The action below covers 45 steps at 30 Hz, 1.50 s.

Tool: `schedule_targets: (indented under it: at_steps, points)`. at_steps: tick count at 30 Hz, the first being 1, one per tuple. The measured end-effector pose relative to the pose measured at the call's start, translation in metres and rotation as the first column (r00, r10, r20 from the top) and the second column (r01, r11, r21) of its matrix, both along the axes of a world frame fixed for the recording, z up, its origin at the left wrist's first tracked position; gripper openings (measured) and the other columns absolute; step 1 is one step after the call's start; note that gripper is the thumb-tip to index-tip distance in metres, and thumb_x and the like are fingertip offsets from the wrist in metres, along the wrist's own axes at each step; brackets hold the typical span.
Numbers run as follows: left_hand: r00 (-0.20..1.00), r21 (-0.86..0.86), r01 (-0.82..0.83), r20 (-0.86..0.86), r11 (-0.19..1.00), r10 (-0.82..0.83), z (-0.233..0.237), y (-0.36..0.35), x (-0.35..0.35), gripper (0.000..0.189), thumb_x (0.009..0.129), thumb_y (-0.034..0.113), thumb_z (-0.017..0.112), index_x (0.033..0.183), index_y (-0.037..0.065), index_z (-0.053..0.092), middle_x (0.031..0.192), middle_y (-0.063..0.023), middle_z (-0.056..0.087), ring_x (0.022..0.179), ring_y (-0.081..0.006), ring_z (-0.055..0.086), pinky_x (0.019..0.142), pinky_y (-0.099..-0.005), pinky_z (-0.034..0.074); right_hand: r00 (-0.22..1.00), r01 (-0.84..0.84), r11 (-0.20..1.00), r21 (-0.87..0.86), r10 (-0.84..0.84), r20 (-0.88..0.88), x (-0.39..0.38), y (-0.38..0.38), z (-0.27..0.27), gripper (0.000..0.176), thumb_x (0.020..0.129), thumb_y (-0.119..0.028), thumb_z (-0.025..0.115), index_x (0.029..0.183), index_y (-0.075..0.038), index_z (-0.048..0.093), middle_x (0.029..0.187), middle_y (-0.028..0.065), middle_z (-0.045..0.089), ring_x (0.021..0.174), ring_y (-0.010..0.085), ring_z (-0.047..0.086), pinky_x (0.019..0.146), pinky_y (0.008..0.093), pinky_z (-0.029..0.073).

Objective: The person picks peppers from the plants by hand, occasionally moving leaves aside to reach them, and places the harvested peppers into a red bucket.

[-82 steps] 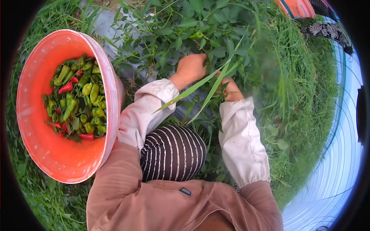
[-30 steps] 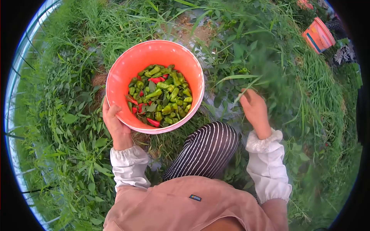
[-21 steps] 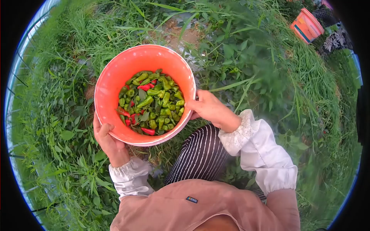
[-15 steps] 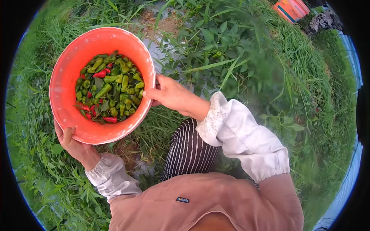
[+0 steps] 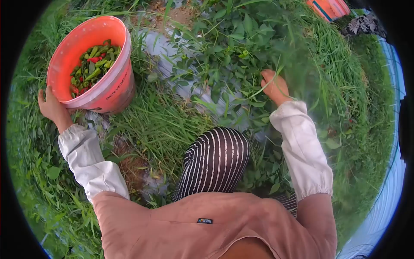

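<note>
An orange-red bucket (image 5: 114, 93) stands tilted at the upper left, with several green and red peppers (image 5: 95, 64) inside. My left hand (image 5: 52, 106) grips its rim at the lower left, fingers on the outside and partly hidden. Away to the right, my right hand (image 5: 275, 87) is among the leaves of a green pepper plant (image 5: 246, 47). Its fingers are curled at the foliage, and what they may hold is too small to make out.
Silvery plastic sheeting (image 5: 161, 58) runs between the grass and the plants. My bent knee in striped trousers (image 5: 215, 159) is at the centre. Another orange bucket (image 5: 330, 8) is at the top right. Blue sheeting (image 5: 384, 190) edges the right side.
The bucket has moved up and left and now leans, showing its side. My right hand has let go of its rim and moved right into the plants. My left hand has shifted up and left.
</note>
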<state>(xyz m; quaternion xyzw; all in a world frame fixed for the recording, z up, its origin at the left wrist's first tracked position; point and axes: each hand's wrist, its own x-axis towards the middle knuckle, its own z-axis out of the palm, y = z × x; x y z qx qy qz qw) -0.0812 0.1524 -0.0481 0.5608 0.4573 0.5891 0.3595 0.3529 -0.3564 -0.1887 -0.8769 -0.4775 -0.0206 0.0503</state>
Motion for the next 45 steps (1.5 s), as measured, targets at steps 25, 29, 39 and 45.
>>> schedule_targets:
  at_steps: [25, 29, 39, 45]
  points:
    - [0.528, -0.688, 0.701, 0.326, 0.186, -0.784, -0.157, -0.166, 0.203, 0.024, 0.092, 0.016, 0.05, 0.099, -0.002, 0.065, 0.071, -0.004, 0.057, 0.055, -0.0131, 0.051, 0.052, -0.025, 0.042, 0.914, 0.279, 0.96, 0.016, -0.261, -0.311, -0.047, -0.052, -0.067, 0.032, 0.082, -0.009, 0.053, 0.113, -0.005, 0.061, 0.1, 0.0194, 0.064, 0.096, 0.0389, 0.059, 0.092, 0.0464, 0.043]
    - [0.227, -0.388, 0.916, 0.712, -0.102, -0.665, -0.141, -0.163, 0.162, 0.037, 0.093, 0.009, 0.046, 0.127, -0.003, 0.052, 0.065, -0.0036, 0.051, 0.059, -0.0135, 0.053, 0.051, -0.0234, 0.041, 0.943, 0.237, 0.97, 0.057, -0.216, -0.252, -0.047, -0.055, -0.076, 0.034, 0.083, -0.01, 0.052, 0.116, -0.006, 0.061, 0.101, 0.0189, 0.065, 0.095, 0.038, 0.06, 0.089, 0.045, 0.044]
    - [0.516, -0.756, 0.511, -0.109, 0.408, -0.849, -0.246, -0.17, 0.206, 0.02, 0.085, 0.011, 0.066, 0.098, -0.005, 0.069, 0.072, -0.0042, 0.064, 0.067, -0.0179, 0.061, 0.062, -0.032, 0.05, 0.946, 0.237, 0.971, -0.025, -0.236, -0.222, -0.058, -0.046, -0.062, 0.038, 0.08, -0.009, 0.056, 0.118, -0.003, 0.06, 0.101, 0.0198, 0.066, 0.098, 0.0369, 0.061, 0.091, 0.045, 0.043]
    - [0.303, -0.262, 0.547, -0.823, 0.795, -0.48, -0.233, -0.184, 0.241, 0.055, 0.075, 0.022, 0.079, 0.12, -0.003, 0.06, 0.084, -0.0051, 0.066, 0.072, -0.0195, 0.062, 0.068, -0.0352, 0.05, 0.95, 0.232, 0.971, -0.063, -0.24, -0.199, -0.055, -0.051, -0.071, 0.038, 0.079, -0.008, 0.058, 0.116, -0.003, 0.061, 0.101, 0.0194, 0.065, 0.097, 0.0357, 0.06, 0.091, 0.0448, 0.043]
